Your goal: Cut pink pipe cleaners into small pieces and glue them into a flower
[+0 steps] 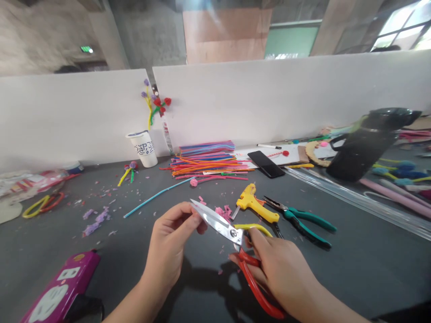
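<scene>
My right hand (283,264) is wrapped round the red handles of a pair of scissors (218,224), whose blades look nearly closed and point up to the left. The blade tips lie at the fingers of my left hand (171,237). Those fingers are pinched together, and whatever they hold is hidden or too small to make out. Pink fuzzy clippings (223,212) lie on the dark table just beyond the blades. Right of them rest a yellow glue gun (257,204) and green-handled pliers (303,222).
Bundled pipe cleaners (202,163) lie at the back, beside a white paper cup (144,148) and a black phone (266,164). A black jug (367,143) stands right, near clear rods (357,202). A purple box (60,287) sits front left. White panels (269,98) close off the back.
</scene>
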A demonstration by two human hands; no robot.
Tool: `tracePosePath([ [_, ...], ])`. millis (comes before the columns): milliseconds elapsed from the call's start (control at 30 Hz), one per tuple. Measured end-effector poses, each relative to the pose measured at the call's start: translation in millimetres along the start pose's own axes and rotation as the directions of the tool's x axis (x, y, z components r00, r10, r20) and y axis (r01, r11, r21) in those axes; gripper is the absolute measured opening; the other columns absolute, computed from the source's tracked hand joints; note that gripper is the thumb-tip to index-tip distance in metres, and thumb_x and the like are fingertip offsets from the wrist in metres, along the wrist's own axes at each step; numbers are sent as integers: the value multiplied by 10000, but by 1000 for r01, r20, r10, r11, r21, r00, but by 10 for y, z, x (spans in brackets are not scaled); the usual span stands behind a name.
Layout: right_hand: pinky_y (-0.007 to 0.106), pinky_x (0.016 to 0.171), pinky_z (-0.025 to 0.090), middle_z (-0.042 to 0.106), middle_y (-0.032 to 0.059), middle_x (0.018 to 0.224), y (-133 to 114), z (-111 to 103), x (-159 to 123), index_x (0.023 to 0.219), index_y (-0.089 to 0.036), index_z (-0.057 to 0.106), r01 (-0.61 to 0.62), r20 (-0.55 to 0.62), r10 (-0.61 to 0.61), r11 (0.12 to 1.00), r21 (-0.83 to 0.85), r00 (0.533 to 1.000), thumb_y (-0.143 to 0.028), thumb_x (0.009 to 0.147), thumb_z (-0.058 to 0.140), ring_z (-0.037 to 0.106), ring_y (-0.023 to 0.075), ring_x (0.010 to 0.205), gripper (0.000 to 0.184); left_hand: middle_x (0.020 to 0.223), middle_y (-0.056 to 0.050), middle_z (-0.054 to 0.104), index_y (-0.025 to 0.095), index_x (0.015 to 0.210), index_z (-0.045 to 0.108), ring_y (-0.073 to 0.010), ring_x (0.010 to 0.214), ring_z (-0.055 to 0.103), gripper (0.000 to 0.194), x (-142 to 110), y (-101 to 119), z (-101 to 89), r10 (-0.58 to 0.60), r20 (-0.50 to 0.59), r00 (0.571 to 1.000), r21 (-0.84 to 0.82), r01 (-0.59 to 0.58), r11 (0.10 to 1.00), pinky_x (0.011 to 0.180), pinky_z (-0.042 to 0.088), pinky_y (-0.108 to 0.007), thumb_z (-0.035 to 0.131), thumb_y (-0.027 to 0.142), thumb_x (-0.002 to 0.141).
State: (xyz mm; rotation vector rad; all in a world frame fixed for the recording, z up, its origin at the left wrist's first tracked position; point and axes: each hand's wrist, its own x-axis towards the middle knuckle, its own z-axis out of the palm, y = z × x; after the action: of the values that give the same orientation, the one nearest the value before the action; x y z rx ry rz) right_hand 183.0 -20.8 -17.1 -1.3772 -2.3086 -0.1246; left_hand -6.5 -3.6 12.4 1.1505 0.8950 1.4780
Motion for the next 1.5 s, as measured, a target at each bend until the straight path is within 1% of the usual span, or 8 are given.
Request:
tracePosePath([
  [267,256,411,278,563,-4,496,34,-9,5,689,-210,433,-4,-7,4,1000,-30,1000,-494,822,430,554,187,419,313,672,38,552,199,724,613,-87,637,513,84,-6,12,-62,132,19,991,245,-133,960,606,409,-189,568,155,781],
  [367,231,407,275,506,-37,469,9,-35,41,647,-219,395,-149,81,138,977,150,987,-457,773,495,488,141,402,287,677,35,554,197,725,606,-90,626,514,62,9,21,-52,93,32,995,203,-97,974,598,409,-195,576,177,776],
  [567,179,398,314,367,-73,483,-114,-149,156,607,-203,391,-406,284,290,628,665,914,-322,747,474,373,74,423,201,615,7,560,153,691,602,-97,562,504,97,-5,-26,69,-273,252,929,88,259,962,564,403,-217,589,218,762],
  [733,153,332,296,429,-81,470,-154,-171,235,749,-183,482,-484,408,276,318,815,870,-313,765,470,382,55,349,132,637,-21,583,130,710,635,-104,548,525,75,-49,-72,126,-442,355,824,125,427,896,548,419,-230,626,204,725],
  [833,130,305,256,466,-80,478,-162,-163,266,735,-180,480,-527,469,255,250,813,845,-262,752,476,363,39,327,83,641,-36,605,123,709,654,-102,535,523,77,-46,-69,124,-463,380,801,188,423,886,543,424,-229,623,193,721],
  [1000,137,332,249,416,-98,458,-174,-169,285,640,-189,427,-544,482,261,290,788,837,-142,683,473,339,34,338,79,609,-18,584,130,704,660,-113,558,519,69,-29,-62,129,-439,372,818,292,345,892,556,419,-228,597,158,707],
  [1300,171,440,280,391,-71,525,-165,-74,288,577,-189,374,-437,318,303,550,712,899,-114,622,506,347,74,497,159,633,-15,589,155,653,631,-148,608,522,90,-61,-104,164,-331,251,909,487,177,855,576,401,-250,554,110,671],
  [1500,175,431,273,376,-79,539,-133,-133,198,635,-213,335,-367,274,244,628,686,930,-297,703,574,301,72,477,263,586,33,545,176,642,619,-94,533,492,58,5,-7,54,-161,90,983,239,136,962,533,388,-201,638,198,692],
])
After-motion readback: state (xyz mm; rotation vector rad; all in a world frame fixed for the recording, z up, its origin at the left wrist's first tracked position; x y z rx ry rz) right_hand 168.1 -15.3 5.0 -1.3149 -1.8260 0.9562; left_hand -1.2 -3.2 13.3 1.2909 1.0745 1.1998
